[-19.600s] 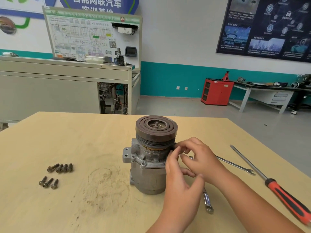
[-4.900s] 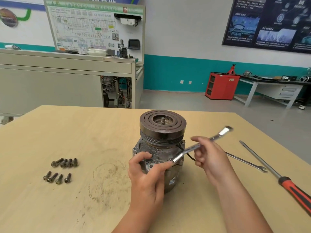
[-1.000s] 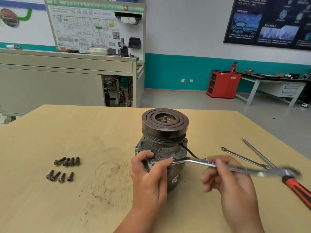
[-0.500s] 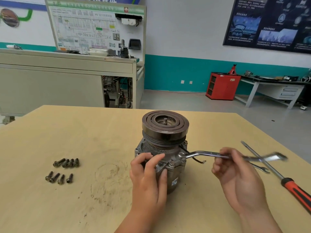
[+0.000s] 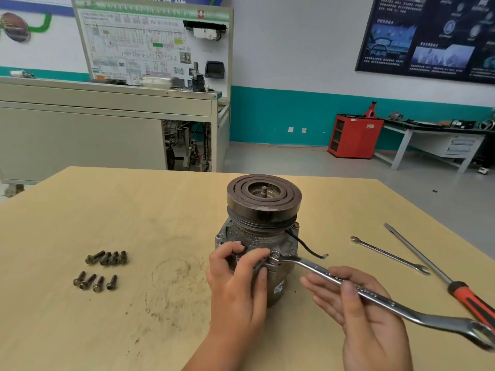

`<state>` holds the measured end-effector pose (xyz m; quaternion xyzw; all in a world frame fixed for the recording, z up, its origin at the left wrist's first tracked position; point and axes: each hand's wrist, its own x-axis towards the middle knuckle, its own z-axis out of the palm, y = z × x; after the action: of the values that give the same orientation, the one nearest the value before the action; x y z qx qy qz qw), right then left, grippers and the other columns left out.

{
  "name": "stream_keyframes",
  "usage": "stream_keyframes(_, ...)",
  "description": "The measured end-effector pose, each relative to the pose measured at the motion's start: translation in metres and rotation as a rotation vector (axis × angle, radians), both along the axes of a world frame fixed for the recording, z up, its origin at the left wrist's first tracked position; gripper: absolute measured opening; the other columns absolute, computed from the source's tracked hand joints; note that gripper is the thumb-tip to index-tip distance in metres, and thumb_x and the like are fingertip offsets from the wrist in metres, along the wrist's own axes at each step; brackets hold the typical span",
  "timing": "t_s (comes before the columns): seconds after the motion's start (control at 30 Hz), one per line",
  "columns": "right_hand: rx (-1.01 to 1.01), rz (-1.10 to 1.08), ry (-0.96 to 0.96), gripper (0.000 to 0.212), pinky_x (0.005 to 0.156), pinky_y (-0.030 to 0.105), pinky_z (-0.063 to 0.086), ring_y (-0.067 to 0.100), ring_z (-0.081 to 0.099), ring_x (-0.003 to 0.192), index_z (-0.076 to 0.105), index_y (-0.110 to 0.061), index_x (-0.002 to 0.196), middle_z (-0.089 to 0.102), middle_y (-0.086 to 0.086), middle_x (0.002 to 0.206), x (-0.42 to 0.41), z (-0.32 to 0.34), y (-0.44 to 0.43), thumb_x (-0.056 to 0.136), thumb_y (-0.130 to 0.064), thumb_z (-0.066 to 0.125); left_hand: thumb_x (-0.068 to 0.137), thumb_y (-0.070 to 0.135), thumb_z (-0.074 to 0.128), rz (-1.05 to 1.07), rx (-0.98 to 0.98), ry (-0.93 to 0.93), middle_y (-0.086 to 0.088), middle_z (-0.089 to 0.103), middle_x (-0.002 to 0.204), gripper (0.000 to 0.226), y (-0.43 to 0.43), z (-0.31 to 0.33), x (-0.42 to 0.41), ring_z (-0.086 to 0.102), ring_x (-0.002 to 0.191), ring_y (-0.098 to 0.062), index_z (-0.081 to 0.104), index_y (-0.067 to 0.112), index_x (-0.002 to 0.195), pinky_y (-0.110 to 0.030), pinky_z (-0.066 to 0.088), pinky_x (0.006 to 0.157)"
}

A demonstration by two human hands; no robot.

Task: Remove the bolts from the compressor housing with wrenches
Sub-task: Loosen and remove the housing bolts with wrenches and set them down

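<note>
The compressor (image 5: pixel 261 236) stands upright on the worktop (image 5: pixel 160 210), pulley (image 5: pixel 263 194) on top. The left hand (image 5: pixel 235 282) grips its near side, fingers curled over the housing flange. The right hand (image 5: pixel 359 306) is just right of the left hand and pinches the wrench (image 5: pixel 316 270), with the thumb pressed on top of the shank and the fingers fairly straight beneath it. The wrench's ring end sits on the flange corner, touching the left fingertips; the ring hides what it seats on. Its open end sticks out past the right hand toward the lower right. A black wire (image 5: pixel 305 245) curls out of the housing just above the wrench. Beyond the right hand, a second wrench (image 5: pixel 388 254) and a screwdriver (image 5: pixel 428 265) with a red-and-black handle lie on the worktop, near each other but apart. Well to the left of the left hand lie 8 loose bolts (image 5: pixel 107 258), in 2 rows of 4.
</note>
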<state>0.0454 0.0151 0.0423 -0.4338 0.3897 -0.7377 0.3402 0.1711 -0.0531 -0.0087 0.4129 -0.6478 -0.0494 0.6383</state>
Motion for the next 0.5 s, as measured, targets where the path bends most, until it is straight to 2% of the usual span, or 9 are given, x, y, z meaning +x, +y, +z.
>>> stream_keyframes(0.07,0.000,0.033,0.033,0.024,0.061,0.020,0.057,0.023,0.073,0.073,0.069,-0.022,0.080,0.075,0.009,0.078,-0.003,0.003,-0.002,0.081,-0.042,0.056,0.086,0.027,0.046,0.038,-0.025,-0.038,0.013,0.029,0.113,0.034,0.000,0.001,-0.001,0.035,0.113,-0.001,0.051,0.037,0.118,-0.056,0.046,0.087)
stream_keyframes(0.13,0.031,0.084,0.029,0.032,0.060,0.020,0.056,0.024,0.073,0.071,0.067,-0.014,0.081,0.074,0.012,0.076,-0.007,0.006,-0.004,0.086,-0.044,0.058,0.086,0.026,0.046,0.056,-0.043,-0.049,0.012,0.028,0.113,0.032,0.001,0.002,-0.001,0.031,0.116,0.006,0.053,0.036,0.116,-0.055,0.044,0.088)
stream_keyframes(0.2,0.059,0.116,0.034,0.055,0.058,0.022,0.056,0.025,0.073,0.070,0.061,-0.008,0.086,0.074,0.014,0.076,-0.011,0.007,-0.006,0.072,-0.060,0.067,0.086,0.026,0.047,0.051,-0.049,-0.036,0.012,0.029,0.112,0.028,0.001,0.003,0.000,0.031,0.117,0.008,0.056,0.036,0.110,-0.056,0.045,0.087)
stream_keyframes(0.23,0.067,0.120,0.014,0.052,0.055,0.022,0.056,0.027,0.072,0.067,0.059,-0.007,0.087,0.073,0.015,0.074,-0.015,0.007,-0.009,0.074,-0.056,0.065,0.086,0.026,0.047,0.049,-0.056,-0.035,0.012,0.029,0.112,0.027,0.001,0.003,0.000,0.032,0.116,0.006,0.057,0.036,0.108,-0.056,0.045,0.086)
stream_keyframes(0.27,0.083,0.126,-0.014,0.038,0.051,0.021,0.054,0.027,0.071,0.061,0.058,-0.006,0.087,0.072,0.015,0.069,-0.020,0.007,-0.013,0.081,-0.044,0.058,0.085,0.025,0.047,0.047,-0.066,-0.037,0.011,0.029,0.111,0.026,0.001,0.003,0.000,0.034,0.115,0.003,0.057,0.036,0.107,-0.055,0.045,0.086)
stream_keyframes(0.3,0.109,0.137,-0.030,0.027,0.045,0.020,0.051,0.025,0.067,0.051,0.058,-0.007,0.085,0.069,0.014,0.062,-0.026,0.008,-0.022,0.085,-0.032,0.051,0.085,0.024,0.047,0.044,-0.079,-0.039,0.011,0.029,0.111,0.025,0.001,0.004,-0.001,0.037,0.113,-0.003,0.058,0.036,0.105,-0.055,0.044,0.087)
stream_keyframes(0.37,0.204,0.135,0.014,0.020,0.038,0.018,0.041,0.014,0.052,0.038,0.059,-0.008,0.084,0.059,0.006,0.049,-0.036,0.011,-0.049,0.094,-0.017,0.045,0.085,0.021,0.047,0.040,-0.098,-0.041,0.010,0.029,0.111,0.025,0.002,0.005,-0.001,0.040,0.107,-0.016,0.058,0.036,0.102,-0.052,0.043,0.087)
stream_keyframes(0.43,0.268,0.143,0.141,0.021,0.037,0.019,0.035,0.008,0.040,0.036,0.062,-0.010,0.086,0.049,-0.003,0.044,-0.041,0.014,-0.082,0.096,-0.014,0.044,0.085,0.020,0.046,0.050,-0.102,-0.044,0.012,0.028,0.111,0.026,0.002,0.004,-0.002,0.042,0.103,-0.022,0.060,0.036,0.100,-0.044,0.040,0.088)
stream_keyframes(0.5,0.273,0.192,0.252,0.022,0.039,0.021,0.032,0.007,0.036,0.036,0.066,-0.012,0.083,0.043,-0.006,0.043,-0.041,0.020,-0.104,0.092,-0.015,0.046,0.086,0.019,0.046,0.055,-0.090,-0.044,0.014,0.027,0.112,0.027,0.003,0.004,-0.002,0.041,0.103,-0.024,0.060,0.038,0.099,-0.036,0.036,0.091)
